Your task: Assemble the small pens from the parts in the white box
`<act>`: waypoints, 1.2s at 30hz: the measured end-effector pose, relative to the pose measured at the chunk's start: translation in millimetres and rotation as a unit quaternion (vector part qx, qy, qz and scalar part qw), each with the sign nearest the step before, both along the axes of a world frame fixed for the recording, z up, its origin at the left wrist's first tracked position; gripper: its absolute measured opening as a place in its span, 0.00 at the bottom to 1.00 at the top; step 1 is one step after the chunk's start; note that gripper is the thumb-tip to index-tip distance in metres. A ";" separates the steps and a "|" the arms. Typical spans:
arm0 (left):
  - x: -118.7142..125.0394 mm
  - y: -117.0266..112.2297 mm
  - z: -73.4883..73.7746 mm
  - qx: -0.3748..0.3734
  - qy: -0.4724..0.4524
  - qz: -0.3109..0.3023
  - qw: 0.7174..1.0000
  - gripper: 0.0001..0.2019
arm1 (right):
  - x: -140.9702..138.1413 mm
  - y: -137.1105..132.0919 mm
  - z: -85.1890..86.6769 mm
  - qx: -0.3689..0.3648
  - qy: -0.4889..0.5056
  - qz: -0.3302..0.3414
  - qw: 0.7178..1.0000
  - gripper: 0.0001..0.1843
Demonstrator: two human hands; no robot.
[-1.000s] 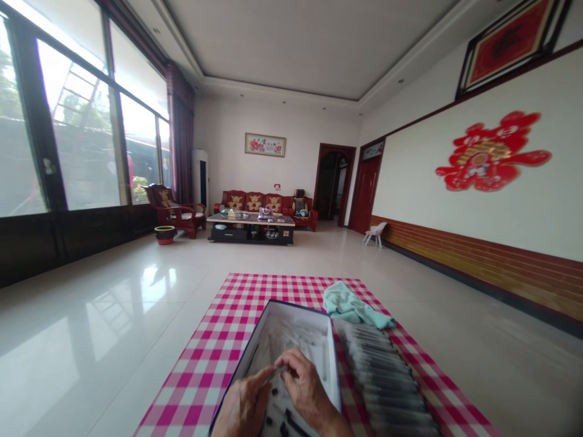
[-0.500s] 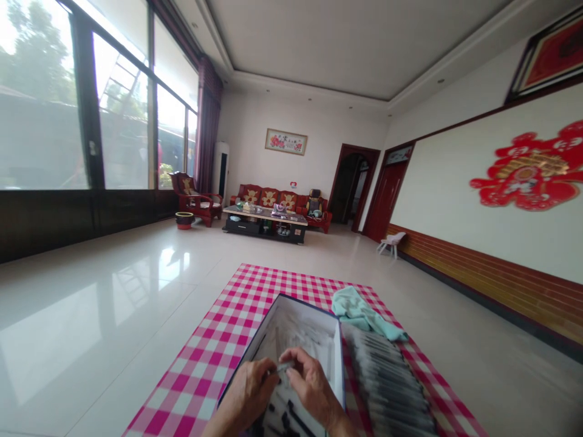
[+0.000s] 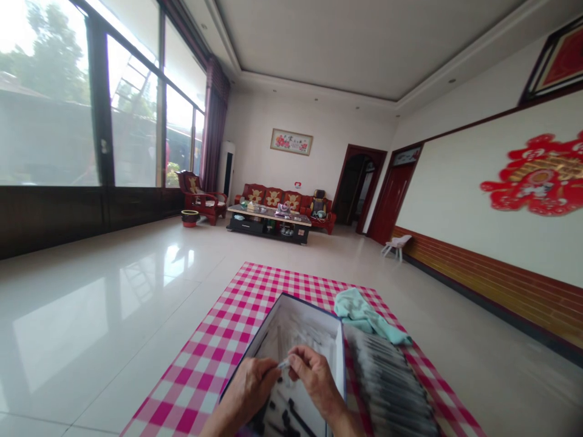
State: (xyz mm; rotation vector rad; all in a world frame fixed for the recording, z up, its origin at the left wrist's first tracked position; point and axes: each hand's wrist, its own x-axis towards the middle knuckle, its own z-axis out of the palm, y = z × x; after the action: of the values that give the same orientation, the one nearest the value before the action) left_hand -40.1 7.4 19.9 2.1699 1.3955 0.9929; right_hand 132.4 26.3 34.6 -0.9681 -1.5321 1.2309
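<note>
Two hands [image 3: 248, 388] [image 3: 314, 379], one box [image 3: 296, 325], perhaps one cloth [image 3: 364, 315]

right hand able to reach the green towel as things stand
Probably yes: the right hand is close to the green towel, with only the raised side of the open box in the way.

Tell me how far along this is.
Done: rows of slim grey items lie lined up beside the open box. In hand: the left hand and right hand pinch a small silver piece above the box. Left: dark pieces lie loose in the box.
</note>
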 end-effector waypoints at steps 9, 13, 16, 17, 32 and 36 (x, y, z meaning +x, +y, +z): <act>2.8 -4.7 0.9 0.060 0.066 0.029 0.996 0.16 | -2.1 5.1 -10.8 -0.105 0.017 -0.025 0.994 0.21; 3.9 -5.7 -0.8 0.088 0.110 0.039 0.989 0.14 | -2.6 5.7 -12.4 -0.130 0.020 -0.025 0.991 0.20; 4.9 -6.1 -2.2 0.105 0.139 0.040 0.984 0.13 | -3.3 5.3 -10.6 -0.145 0.018 -0.030 0.989 0.17; 5.1 -6.3 -2.5 0.110 0.146 0.038 0.982 0.12 | -3.4 5.4 -9.8 -0.150 0.017 -0.031 0.988 0.16; 3.1 -5.4 -6.4 0.181 0.122 0.020 0.976 0.10 | -1.8 -17.4 2.7 -0.103 0.054 0.038 0.993 0.12; -0.8 1.2 -24.8 0.233 0.070 0.019 0.970 0.18 | -3.5 -18.9 5.4 -0.099 0.055 0.027 0.993 0.10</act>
State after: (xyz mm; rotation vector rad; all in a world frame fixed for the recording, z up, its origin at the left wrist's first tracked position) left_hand -40.9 8.6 -4.9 2.6005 1.3747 1.3119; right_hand 128.9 7.5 40.0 -0.9727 -1.3773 1.4721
